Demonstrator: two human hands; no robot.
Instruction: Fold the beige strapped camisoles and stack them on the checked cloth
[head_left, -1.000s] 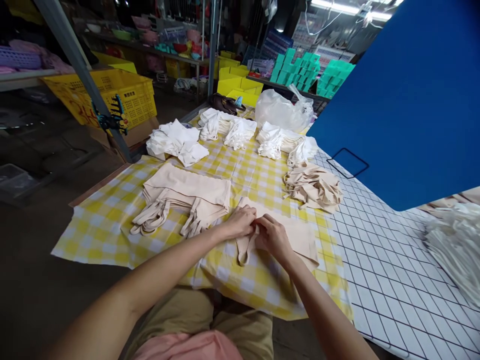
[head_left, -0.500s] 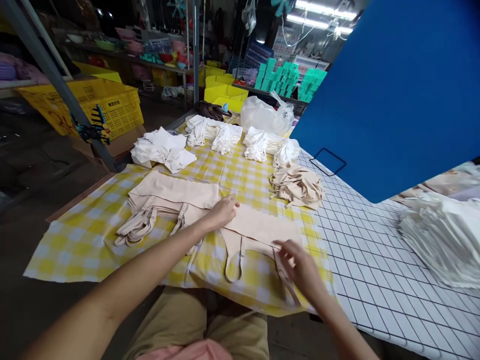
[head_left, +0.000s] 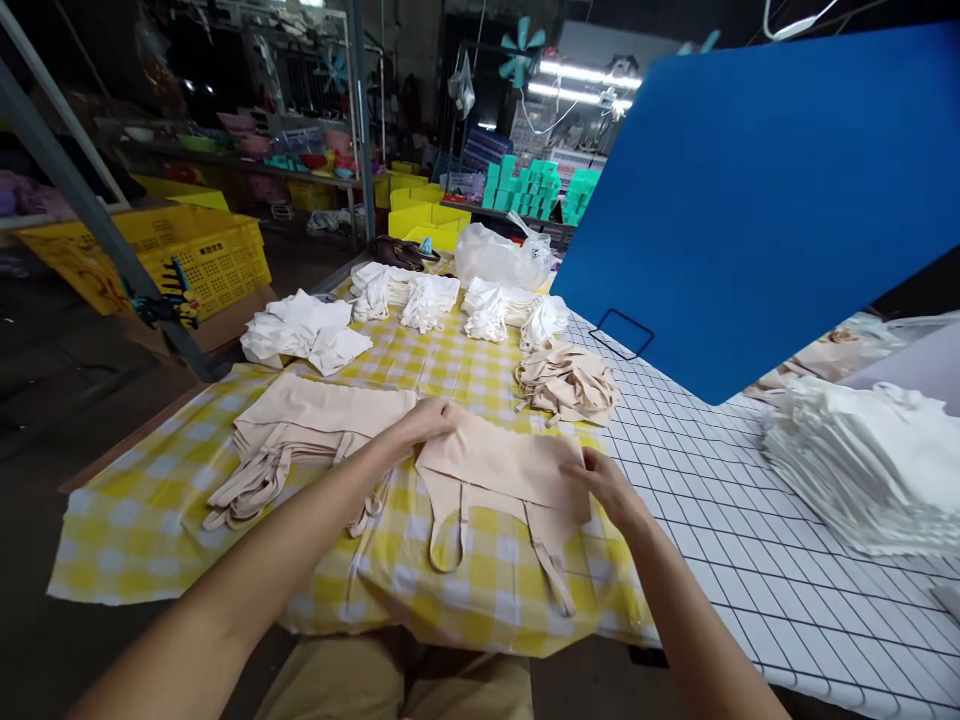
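A beige strappy bra top (head_left: 499, 462) lies spread on the yellow checked cloth, its thin straps toward me. My left hand (head_left: 431, 418) is closed on its upper left corner, fingers pinched together. At the garment's right edge, my right hand (head_left: 606, 485) grips the fabric between thumb and fingers. Left of it sits a neat stack of the same beige tops (head_left: 322, 410), straps hanging toward the near side. Beyond my right hand is a loose heap of beige tops (head_left: 568, 382).
Folded white garments (head_left: 409, 292) and more white ones (head_left: 510, 305) line the far side, near a plastic bag (head_left: 499, 258). A crumpled white pile (head_left: 306, 330) lies left. A blue board (head_left: 735, 220) overhangs the right, above a white stack (head_left: 862, 465). A metal post (head_left: 97, 215) stands left.
My right hand has moved from the strap up to the top's right edge and taken hold of it. My left hand stays at the upper left corner. The view has shifted slightly.
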